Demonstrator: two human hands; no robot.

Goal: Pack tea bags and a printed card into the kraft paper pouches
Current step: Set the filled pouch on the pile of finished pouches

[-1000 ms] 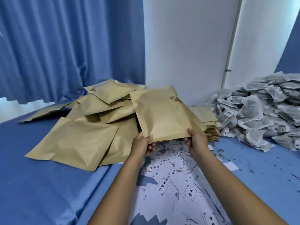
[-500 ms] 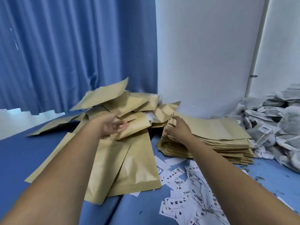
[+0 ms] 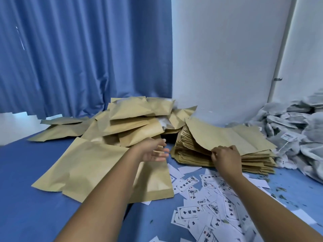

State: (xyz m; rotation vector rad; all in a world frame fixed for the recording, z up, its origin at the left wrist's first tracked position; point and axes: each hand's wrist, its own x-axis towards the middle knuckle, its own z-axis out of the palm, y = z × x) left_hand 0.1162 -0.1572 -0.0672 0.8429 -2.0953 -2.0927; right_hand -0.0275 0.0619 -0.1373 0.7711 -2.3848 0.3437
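Fingers of our right hand [image 3: 225, 157] pinch the top kraft pouch [image 3: 225, 137] off its flat stack [image 3: 227, 159] — our left hand [image 3: 152, 151] hovers slack, holding nothing, above the filled pouches [image 3: 97, 165] (printed cards [image 3: 209, 212] nearer, tea bags [image 3: 300, 130] far right).

Soft even light, wide-angle edge warp, slight blur

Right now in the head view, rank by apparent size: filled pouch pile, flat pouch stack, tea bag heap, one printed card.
1. Filled pouch pile
2. Flat pouch stack; tea bag heap is cropped by the frame edge, so unranked against it
3. Printed card
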